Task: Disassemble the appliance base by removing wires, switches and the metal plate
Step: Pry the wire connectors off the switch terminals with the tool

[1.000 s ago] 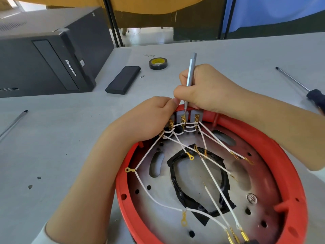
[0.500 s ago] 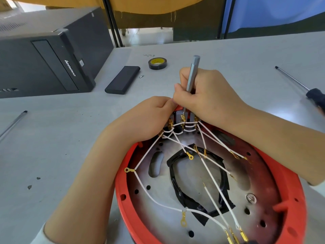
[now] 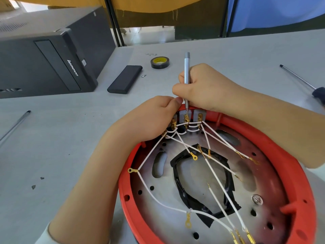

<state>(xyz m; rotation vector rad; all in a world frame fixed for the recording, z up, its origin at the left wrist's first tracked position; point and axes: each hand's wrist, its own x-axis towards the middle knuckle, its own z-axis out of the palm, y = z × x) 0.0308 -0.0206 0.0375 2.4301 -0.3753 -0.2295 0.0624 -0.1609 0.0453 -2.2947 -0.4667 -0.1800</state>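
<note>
At red base rim: both hands, screwdriver.

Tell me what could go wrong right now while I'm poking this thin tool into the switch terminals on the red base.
The slim tool in your right hand points down at a gold terminal, and your left hand sits right beside it, so a slip could jab a finger. The white wires cross tightly there; prying could tear one loose. The red base looks unclamped and might shift.
</note>
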